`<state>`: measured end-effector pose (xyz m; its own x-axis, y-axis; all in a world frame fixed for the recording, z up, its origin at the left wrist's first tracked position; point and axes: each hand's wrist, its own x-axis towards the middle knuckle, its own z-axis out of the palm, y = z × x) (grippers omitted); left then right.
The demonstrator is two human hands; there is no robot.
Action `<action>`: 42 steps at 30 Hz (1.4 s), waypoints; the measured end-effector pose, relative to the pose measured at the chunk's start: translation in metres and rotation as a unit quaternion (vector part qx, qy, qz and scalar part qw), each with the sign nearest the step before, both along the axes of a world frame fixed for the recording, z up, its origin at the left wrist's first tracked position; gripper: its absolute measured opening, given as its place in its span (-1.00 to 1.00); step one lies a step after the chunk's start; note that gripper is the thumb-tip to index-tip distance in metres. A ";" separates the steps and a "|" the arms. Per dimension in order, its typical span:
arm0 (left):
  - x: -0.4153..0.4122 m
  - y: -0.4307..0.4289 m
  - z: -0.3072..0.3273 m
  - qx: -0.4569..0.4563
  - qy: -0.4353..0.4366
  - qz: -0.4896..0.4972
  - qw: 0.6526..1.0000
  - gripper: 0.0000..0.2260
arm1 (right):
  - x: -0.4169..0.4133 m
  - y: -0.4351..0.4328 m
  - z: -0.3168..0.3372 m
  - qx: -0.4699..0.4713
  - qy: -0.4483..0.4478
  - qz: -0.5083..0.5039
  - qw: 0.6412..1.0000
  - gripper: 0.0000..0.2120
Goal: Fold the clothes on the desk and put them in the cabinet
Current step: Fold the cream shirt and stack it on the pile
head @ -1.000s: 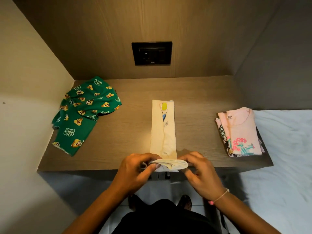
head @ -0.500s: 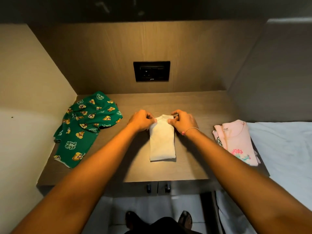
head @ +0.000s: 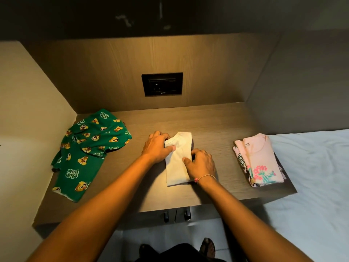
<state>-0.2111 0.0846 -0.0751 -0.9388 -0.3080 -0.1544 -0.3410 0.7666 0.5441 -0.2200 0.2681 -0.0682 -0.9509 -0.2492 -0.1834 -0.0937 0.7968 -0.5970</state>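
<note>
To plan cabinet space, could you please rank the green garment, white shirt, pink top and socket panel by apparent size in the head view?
1. green garment
2. pink top and white shirt: alike, and the white shirt is partly hidden
3. socket panel, though it sits farther away

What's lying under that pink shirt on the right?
Under the pink shirt lie other folded clothes; only patterned edges peek out at its left and near side. How many, and what they are, is covered.
</note>
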 end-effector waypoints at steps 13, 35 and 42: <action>0.016 0.106 0.033 0.429 0.126 -0.085 0.890 -0.12 | -0.001 0.102 0.046 -0.367 -0.024 -0.086 0.926 -0.53; -0.067 0.232 -0.004 -0.122 0.054 -0.285 0.949 0.00 | -0.120 0.250 0.018 0.057 0.095 0.104 0.988 -0.40; -0.068 0.226 -0.021 -0.157 0.018 -0.280 0.947 0.06 | -0.118 0.249 -0.020 0.109 0.044 0.157 0.981 -0.47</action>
